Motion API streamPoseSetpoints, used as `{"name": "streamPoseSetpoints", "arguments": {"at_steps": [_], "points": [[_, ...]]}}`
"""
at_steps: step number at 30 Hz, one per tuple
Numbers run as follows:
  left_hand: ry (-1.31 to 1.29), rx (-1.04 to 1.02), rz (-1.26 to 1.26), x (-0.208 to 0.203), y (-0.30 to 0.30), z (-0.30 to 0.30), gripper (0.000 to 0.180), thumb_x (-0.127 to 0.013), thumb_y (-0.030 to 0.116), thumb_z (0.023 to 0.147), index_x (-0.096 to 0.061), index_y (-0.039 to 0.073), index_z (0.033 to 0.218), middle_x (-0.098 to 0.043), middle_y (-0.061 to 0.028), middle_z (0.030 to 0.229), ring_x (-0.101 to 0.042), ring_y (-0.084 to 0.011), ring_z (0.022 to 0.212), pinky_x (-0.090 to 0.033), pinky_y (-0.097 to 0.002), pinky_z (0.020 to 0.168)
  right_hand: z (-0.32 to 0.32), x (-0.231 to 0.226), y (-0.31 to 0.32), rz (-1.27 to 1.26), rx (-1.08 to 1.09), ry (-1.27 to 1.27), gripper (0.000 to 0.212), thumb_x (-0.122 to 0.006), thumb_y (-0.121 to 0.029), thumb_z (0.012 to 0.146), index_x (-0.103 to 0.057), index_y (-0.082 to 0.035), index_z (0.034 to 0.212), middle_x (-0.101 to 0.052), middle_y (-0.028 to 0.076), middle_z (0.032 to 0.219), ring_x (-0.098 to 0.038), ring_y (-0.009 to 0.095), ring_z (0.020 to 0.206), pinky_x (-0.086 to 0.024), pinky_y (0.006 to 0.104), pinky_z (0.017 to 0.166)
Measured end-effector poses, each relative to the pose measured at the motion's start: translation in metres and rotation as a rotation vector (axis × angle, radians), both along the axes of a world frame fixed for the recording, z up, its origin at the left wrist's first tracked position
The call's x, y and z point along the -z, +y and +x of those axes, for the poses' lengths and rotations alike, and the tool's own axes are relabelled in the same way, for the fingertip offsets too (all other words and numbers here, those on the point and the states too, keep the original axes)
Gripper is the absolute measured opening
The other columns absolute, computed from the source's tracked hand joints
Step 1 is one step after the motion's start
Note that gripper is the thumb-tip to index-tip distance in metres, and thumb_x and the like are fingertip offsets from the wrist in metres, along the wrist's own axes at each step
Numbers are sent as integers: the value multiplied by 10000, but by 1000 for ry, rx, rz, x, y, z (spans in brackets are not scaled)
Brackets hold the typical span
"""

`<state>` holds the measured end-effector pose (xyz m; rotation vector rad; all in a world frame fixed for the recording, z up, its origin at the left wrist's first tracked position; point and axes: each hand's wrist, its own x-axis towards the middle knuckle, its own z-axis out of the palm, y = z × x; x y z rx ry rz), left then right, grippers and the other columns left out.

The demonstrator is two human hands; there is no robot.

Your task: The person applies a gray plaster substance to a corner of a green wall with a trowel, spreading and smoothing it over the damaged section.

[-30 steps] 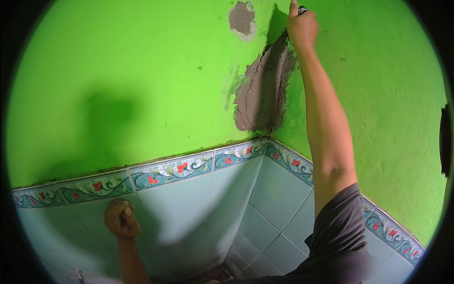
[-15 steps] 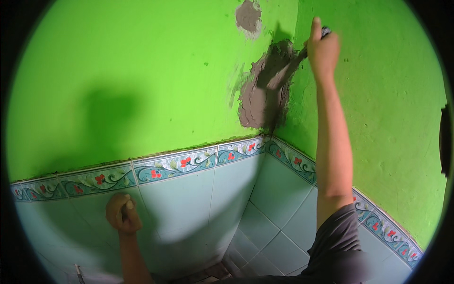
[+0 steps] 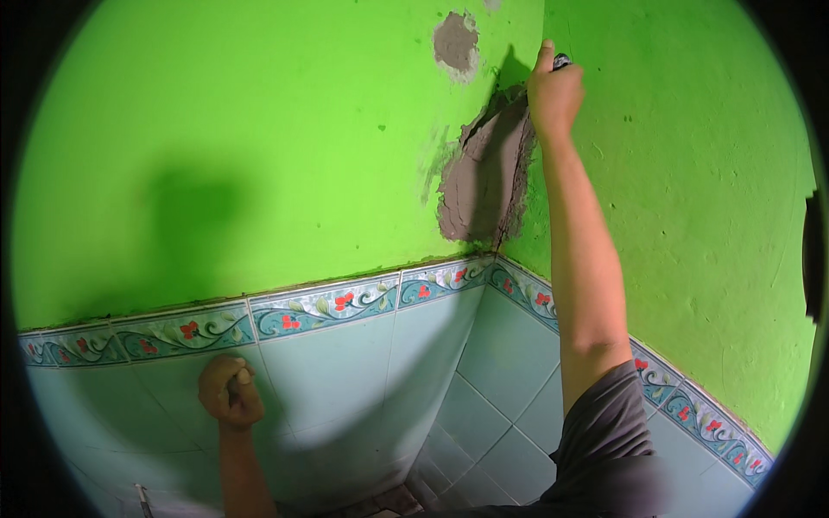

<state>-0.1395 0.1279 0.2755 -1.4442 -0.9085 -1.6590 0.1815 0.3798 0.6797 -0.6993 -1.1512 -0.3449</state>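
Observation:
My right hand (image 3: 555, 93) is raised at the wall corner, closed round the dark handle of a trowel (image 3: 562, 61) with the thumb pointing up. Its blade lies close against the wet grey-brown mortar patch (image 3: 475, 194) on the green left wall and is hard to tell from the mortar. This patch runs down along the corner almost to the tile border. My left hand (image 3: 231, 393) is a closed fist low on the left, in front of the tiles. Whatever it may hold is hidden in the fingers.
A smaller grey patch (image 3: 456, 43) sits higher on the left wall. Pale green tiles (image 3: 337, 367) with a flowered border strip (image 3: 324, 308) cover both walls below the paint. A dark object (image 3: 812, 259) stands at the right rim. A thin pipe-like piece (image 3: 142, 496) shows bottom left.
My right hand has moved left, toward the corner, and slightly down with the trowel. The blade, earlier slanting visibly over the mortar, now lies nearer the patch's upper part. My left fist has hardly moved.

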Motion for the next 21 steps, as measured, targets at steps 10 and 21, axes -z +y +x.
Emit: {"name": "streamPoseSetpoints", "arguments": {"at_steps": [10, 21], "points": [[0, -7, -1, 3, 0, -2, 127, -526, 15, 887, -575, -9, 1002, -592, -119, 839, -572, -169, 553, -485, -295, 493, 35, -60, 8, 108, 158, 53, 592, -535, -483, 939, -616, 62, 723, -653, 256, 735, -651, 411, 701, -505, 481, 669], [7, 2, 5, 8, 2, -5, 122, -529, 26, 907, -567, -21, 1012, -600, -143, 904, -563, -167, 559, -475, -269, 449, 44, 45, -9, 38, 78, -69, 560, -582, -473, 937, -537, 81, 867, -620, 271, 720, -630, 419, 684, -487, 491, 636]]}}
